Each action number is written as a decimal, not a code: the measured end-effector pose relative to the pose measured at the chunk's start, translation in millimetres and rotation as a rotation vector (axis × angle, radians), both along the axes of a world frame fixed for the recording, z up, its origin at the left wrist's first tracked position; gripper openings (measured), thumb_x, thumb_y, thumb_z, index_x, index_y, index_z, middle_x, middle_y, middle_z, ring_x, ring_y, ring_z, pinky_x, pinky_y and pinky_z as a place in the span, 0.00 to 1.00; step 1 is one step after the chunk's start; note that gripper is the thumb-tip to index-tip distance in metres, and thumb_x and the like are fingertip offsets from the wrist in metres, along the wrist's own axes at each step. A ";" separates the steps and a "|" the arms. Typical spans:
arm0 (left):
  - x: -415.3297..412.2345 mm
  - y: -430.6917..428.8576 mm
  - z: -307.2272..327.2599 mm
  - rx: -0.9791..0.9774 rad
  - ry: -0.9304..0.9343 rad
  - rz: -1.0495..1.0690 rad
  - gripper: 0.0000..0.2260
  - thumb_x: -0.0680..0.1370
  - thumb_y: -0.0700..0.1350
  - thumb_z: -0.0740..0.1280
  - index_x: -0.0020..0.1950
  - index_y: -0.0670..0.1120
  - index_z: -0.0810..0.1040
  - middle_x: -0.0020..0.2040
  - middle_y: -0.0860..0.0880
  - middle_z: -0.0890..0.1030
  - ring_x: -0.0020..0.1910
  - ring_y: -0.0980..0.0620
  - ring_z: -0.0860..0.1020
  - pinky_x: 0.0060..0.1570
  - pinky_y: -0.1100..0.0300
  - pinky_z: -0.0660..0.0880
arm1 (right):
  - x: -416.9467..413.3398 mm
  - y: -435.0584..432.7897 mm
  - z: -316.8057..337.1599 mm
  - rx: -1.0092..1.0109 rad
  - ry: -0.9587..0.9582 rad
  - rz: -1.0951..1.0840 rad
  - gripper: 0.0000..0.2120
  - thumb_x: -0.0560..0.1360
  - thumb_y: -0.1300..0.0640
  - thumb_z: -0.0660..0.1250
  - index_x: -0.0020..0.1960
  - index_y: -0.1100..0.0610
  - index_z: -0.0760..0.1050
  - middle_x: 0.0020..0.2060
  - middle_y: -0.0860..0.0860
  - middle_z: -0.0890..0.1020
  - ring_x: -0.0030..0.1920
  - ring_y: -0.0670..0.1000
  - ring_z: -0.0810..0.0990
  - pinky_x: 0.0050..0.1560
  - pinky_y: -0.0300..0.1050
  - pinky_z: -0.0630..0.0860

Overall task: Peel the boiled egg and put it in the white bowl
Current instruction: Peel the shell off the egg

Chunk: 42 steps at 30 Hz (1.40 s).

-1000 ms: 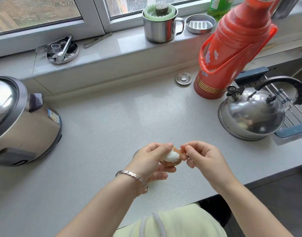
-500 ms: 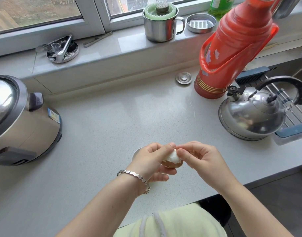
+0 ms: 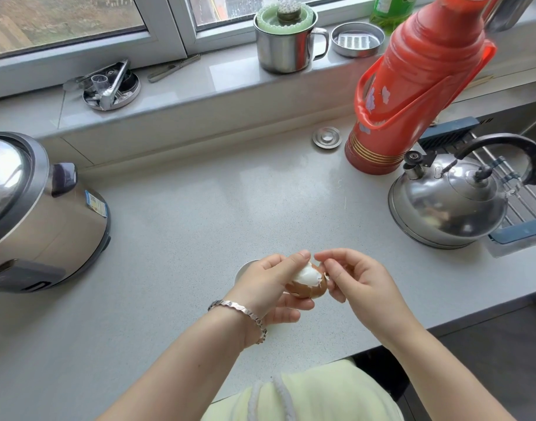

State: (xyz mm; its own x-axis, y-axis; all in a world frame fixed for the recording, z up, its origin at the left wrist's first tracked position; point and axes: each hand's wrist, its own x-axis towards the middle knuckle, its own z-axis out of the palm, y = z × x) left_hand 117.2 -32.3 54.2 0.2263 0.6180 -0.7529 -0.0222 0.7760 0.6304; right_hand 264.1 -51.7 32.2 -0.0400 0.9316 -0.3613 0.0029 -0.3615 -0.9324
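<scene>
Above the counter [image 3: 260, 208], right hand [image 3: 362, 285] has slid aside; left hand [image 3: 268, 284] grips egg [image 3: 306, 285].

A pale grey speckled countertop [image 3: 200, 226] fills the middle of the kitchen. At the far side runs a grey windowsill [image 3: 224, 83] under a window [image 3: 63, 22] with a light frame, and soft daylight comes in through it. On the left stands a silver rice cooker [image 3: 38, 214]. On the right a red thermos [image 3: 412, 86] stands just behind a steel kettle [image 3: 443, 208]. A steel mug [image 3: 282, 47] and a round metal dish [image 3: 111, 86] stand on the sill. The floor [image 3: 488, 360] at the near right is dark.
</scene>
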 end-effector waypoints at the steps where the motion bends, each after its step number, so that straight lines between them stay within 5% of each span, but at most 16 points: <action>1: -0.8 0.1 -0.2 -0.001 -0.004 0.004 0.12 0.72 0.53 0.68 0.46 0.44 0.77 0.34 0.45 0.83 0.24 0.53 0.78 0.19 0.67 0.70 | 1.2 0.7 -0.1 -0.065 0.089 -0.026 0.12 0.77 0.68 0.57 0.43 0.59 0.77 0.25 0.47 0.76 0.25 0.44 0.70 0.27 0.33 0.68; 5: -2.4 0.8 0.9 -0.011 -0.030 0.021 0.11 0.72 0.52 0.68 0.46 0.45 0.78 0.34 0.46 0.83 0.24 0.53 0.78 0.18 0.67 0.69 | 5.6 3.9 1.0 -0.251 0.383 -0.135 0.20 0.72 0.73 0.49 0.32 0.62 0.76 0.27 0.55 0.78 0.25 0.47 0.71 0.24 0.35 0.69; 8: -2.1 1.5 1.7 -0.011 -0.036 0.021 0.12 0.72 0.52 0.67 0.47 0.45 0.77 0.35 0.45 0.83 0.24 0.53 0.78 0.18 0.67 0.69 | 5.6 5.3 1.8 -0.280 0.505 -0.182 0.17 0.71 0.69 0.53 0.30 0.62 0.76 0.29 0.57 0.78 0.27 0.48 0.74 0.23 0.36 0.69; 11: -2.4 1.5 0.9 -0.013 -0.030 0.025 0.13 0.72 0.52 0.67 0.50 0.44 0.77 0.37 0.44 0.83 0.24 0.53 0.78 0.18 0.67 0.70 | 6.0 4.0 -0.8 -0.225 0.454 -0.124 0.10 0.68 0.55 0.65 0.35 0.61 0.80 0.29 0.53 0.78 0.28 0.47 0.73 0.26 0.35 0.69; 16: -1.3 0.4 0.9 -0.015 -0.045 0.038 0.13 0.72 0.53 0.67 0.49 0.44 0.77 0.40 0.42 0.82 0.25 0.53 0.78 0.19 0.67 0.70 | 1.4 1.4 -8.3 -0.092 0.225 -0.019 0.30 0.48 0.37 0.78 0.43 0.55 0.83 0.35 0.55 0.79 0.37 0.52 0.71 0.38 0.38 0.69; 23: -1.6 -0.1 1.5 0.000 -0.028 0.054 0.12 0.72 0.52 0.68 0.47 0.44 0.77 0.35 0.45 0.82 0.24 0.52 0.78 0.19 0.67 0.70 | 0.5 2.4 -3.6 -0.164 0.287 -0.100 0.08 0.63 0.52 0.69 0.36 0.57 0.79 0.29 0.49 0.79 0.33 0.49 0.71 0.34 0.34 0.72; 28: -2.8 0.4 2.4 0.024 0.012 0.013 0.11 0.72 0.52 0.68 0.46 0.45 0.75 0.31 0.48 0.82 0.24 0.53 0.78 0.18 0.67 0.70 | 4.9 6.5 1.1 -0.212 0.357 -0.100 0.13 0.68 0.51 0.64 0.40 0.60 0.80 0.31 0.51 0.81 0.30 0.46 0.74 0.31 0.33 0.72; 32: -0.8 -0.2 2.1 0.045 0.051 -0.023 0.13 0.71 0.53 0.68 0.46 0.45 0.76 0.34 0.47 0.82 0.25 0.52 0.79 0.18 0.66 0.69 | 3.5 6.0 2.9 -0.127 0.172 0.045 0.18 0.60 0.45 0.72 0.43 0.56 0.83 0.28 0.48 0.77 0.28 0.45 0.67 0.34 0.34 0.68; 38: -0.2 -0.3 1.7 0.048 0.064 -0.052 0.13 0.71 0.54 0.68 0.45 0.45 0.77 0.34 0.46 0.82 0.25 0.52 0.79 0.19 0.66 0.69 | 4.8 5.6 6.6 -0.014 0.026 0.153 0.12 0.61 0.49 0.69 0.41 0.52 0.83 0.23 0.44 0.76 0.25 0.39 0.69 0.30 0.31 0.66; 42: -1.3 -0.5 1.9 0.050 0.069 -0.061 0.13 0.71 0.54 0.69 0.46 0.44 0.76 0.36 0.44 0.82 0.25 0.52 0.78 0.19 0.66 0.69 | 7.0 5.5 1.6 0.080 -0.042 0.181 0.09 0.63 0.49 0.68 0.40 0.49 0.83 0.31 0.43 0.81 0.31 0.39 0.73 0.35 0.30 0.68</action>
State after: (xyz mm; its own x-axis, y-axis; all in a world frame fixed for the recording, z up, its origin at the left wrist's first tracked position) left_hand 115.9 -32.8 56.2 0.2135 0.6422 -0.7363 0.0687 0.7419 0.6670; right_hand 271.1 -46.1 33.7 -0.1959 0.9363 -0.2916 0.1011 -0.2765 -0.9557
